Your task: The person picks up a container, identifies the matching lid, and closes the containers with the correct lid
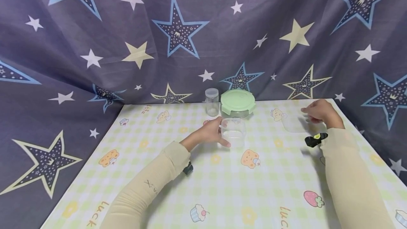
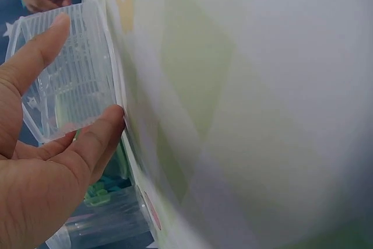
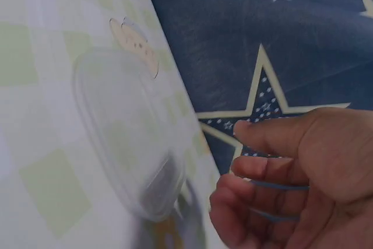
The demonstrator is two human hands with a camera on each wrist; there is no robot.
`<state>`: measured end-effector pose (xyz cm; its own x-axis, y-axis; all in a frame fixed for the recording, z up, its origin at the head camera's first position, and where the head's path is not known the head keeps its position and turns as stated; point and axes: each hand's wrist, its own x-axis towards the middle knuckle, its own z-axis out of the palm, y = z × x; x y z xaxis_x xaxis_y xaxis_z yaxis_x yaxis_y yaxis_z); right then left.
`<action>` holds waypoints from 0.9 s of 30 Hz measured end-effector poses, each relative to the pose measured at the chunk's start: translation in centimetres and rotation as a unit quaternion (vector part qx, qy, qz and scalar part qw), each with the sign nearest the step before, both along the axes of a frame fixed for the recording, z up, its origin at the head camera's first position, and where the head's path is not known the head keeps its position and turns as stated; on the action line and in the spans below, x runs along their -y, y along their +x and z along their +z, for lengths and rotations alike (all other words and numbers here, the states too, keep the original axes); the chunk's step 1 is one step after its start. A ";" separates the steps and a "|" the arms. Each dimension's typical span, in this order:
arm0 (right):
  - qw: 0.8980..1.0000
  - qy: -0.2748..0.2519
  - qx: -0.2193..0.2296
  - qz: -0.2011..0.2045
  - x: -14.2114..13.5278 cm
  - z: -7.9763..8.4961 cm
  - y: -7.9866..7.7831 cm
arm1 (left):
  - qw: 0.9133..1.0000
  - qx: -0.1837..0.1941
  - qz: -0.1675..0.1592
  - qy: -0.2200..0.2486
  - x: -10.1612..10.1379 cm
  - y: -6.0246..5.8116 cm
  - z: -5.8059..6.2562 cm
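A small clear plastic box (image 1: pixel 233 133) with ribbed walls stands near the middle of the table. My left hand (image 1: pixel 208 133) grips it from its left side; in the left wrist view the thumb lies over the ribbed box (image 2: pixel 87 80) and the fingers are at its opposite edge. Flat on the table at the right lies a clear rounded-corner lid (image 1: pixel 294 124), also plain in the right wrist view as a see-through lid (image 3: pixel 125 126). Just above the lid hovers my right hand (image 1: pixel 322 112), fingers loosely curled and holding nothing.
Behind the box stand a clear cylindrical jar (image 1: pixel 212 104) with a pale lid and a round glass container with a green clip lid (image 1: pixel 237 101). A checked cloth (image 1: pixel 222 186) covers the table. A star-patterned curtain (image 1: pixel 216 45) hangs along the table's back edge and sides.
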<state>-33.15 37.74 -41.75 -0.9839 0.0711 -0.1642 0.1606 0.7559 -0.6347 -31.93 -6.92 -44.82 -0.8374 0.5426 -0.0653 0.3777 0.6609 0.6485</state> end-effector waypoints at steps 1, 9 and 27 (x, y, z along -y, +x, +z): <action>1.000 -0.014 0.010 -0.009 -0.1 -0.1 0.0 | 1.000 -0.001 -0.001 0.001 0.0 0.0 0.0; 0.996 -0.035 0.074 -0.034 -0.5 -1.0 -0.6 | 1.000 0.004 0.004 -0.005 0.0 0.2 0.2; 0.992 -0.087 0.089 -0.025 -0.8 -2.7 -0.8 | 1.000 0.018 0.007 0.000 0.2 0.1 -0.1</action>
<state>-33.97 38.58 -44.49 -0.9341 0.0736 -0.3493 0.3159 0.6264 -0.7126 -31.79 -7.08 -44.88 -0.8415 0.5317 -0.0954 0.3455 0.6655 0.6616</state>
